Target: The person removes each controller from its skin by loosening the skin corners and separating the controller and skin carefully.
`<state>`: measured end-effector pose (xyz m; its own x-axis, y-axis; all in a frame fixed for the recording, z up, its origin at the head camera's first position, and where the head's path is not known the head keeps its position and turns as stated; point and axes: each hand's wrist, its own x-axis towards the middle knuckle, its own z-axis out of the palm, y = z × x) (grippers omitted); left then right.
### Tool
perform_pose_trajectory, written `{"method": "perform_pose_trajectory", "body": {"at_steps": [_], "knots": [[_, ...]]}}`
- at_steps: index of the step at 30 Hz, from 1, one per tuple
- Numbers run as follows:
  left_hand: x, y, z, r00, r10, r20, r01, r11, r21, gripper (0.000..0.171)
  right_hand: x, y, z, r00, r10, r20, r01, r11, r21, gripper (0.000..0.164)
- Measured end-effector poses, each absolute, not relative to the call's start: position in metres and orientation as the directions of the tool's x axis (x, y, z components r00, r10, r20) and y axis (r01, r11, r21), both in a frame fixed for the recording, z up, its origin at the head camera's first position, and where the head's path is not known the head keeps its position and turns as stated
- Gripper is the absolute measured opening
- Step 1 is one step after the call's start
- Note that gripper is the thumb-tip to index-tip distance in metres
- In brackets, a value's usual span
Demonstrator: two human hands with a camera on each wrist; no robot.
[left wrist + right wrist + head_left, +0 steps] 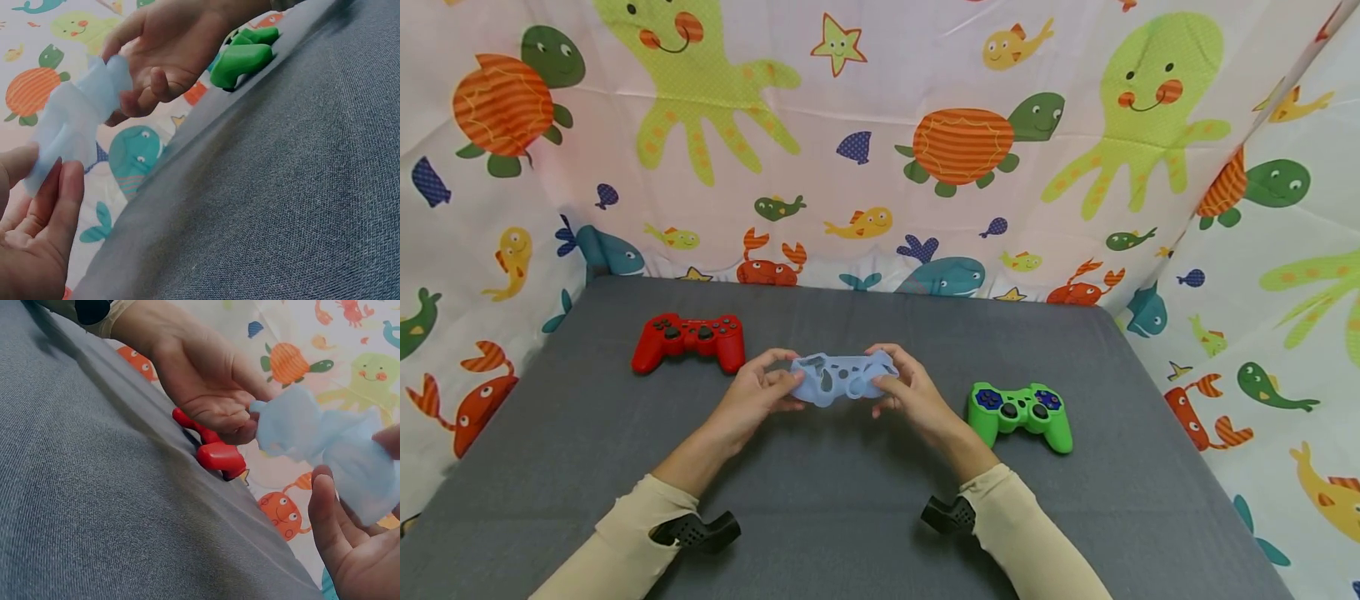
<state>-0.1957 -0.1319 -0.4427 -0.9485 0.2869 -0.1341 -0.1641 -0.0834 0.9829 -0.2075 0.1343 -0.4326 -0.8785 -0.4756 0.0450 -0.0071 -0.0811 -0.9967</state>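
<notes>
A pale blue, translucent silicone controller cover (844, 372) is held up above the grey table, with holes showing across its face. My left hand (757, 393) pinches its left end between thumb and fingers. At the other end, my right hand (917, 395) grips it the same way, thumb on the front. Both wrist views show the cover (78, 115) from below, soft and slightly bent. A red game controller (688, 340) lies just beyond my left hand. To the right of my right hand sits a green game controller (1019, 412) with dark blue buttons.
The grey cloth-covered table (850, 533) reaches back to a curtain (865, 83) printed with sea animals, which also hangs along both sides. A black wrist camera (696, 532) is strapped at the left sleeve, and another black camera (949, 515) at the right.
</notes>
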Motion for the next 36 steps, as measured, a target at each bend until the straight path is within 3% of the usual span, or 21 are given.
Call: {"method": "perform_pose_trajectory", "body": {"at_steps": [4,10,15,20,26,29,33,36], "knots": [[-0.1951,-0.13,-0.4425,-0.97,0.222,-0.097,-0.12,-0.09,0.989,0.036,-0.2083,0.1334,-0.4352,-0.904,-0.425,0.052,-0.032,-0.054,-0.998,0.042],[-0.195,-0.1296,-0.4415,-0.986,0.162,-0.039,-0.048,-0.056,0.997,0.033,-0.2087,0.1314,-0.4358,-0.969,-0.246,0.026,-0.02,-0.026,-0.999,0.054],[-0.1941,-0.1295,-0.4405,-0.992,0.129,0.003,0.001,-0.012,1.0,0.029,-0.2112,0.1301,-0.4375,-0.989,-0.149,-0.008,0.012,-0.024,-1.0,0.033],[-0.1929,-0.1307,-0.4402,-0.991,0.124,0.059,0.061,0.014,0.998,0.019,-0.2126,0.1333,-0.4401,-0.977,-0.208,-0.037,0.036,0.012,-0.999,0.019],[-0.1928,-0.1327,-0.4391,-0.974,0.218,0.065,0.092,0.114,0.989,0.032,-0.2117,0.1381,-0.4373,-0.93,-0.363,-0.062,0.045,0.055,-0.997,0.02],[-0.1931,-0.1333,-0.4386,-0.947,0.318,0.041,0.098,0.167,0.981,0.042,-0.2105,0.1389,-0.4349,-0.915,-0.397,-0.073,0.034,0.103,-0.994,0.029],[-0.193,-0.1328,-0.4387,-0.911,0.412,0.026,0.101,0.161,0.982,0.051,-0.211,0.1376,-0.4346,-0.94,-0.333,-0.073,0.028,0.139,-0.99,0.041],[-0.1926,-0.1312,-0.4396,-0.908,0.418,0.037,0.1,0.131,0.986,0.051,-0.212,0.1366,-0.4356,-0.964,-0.253,-0.079,0.054,0.104,-0.993,0.038]]}}
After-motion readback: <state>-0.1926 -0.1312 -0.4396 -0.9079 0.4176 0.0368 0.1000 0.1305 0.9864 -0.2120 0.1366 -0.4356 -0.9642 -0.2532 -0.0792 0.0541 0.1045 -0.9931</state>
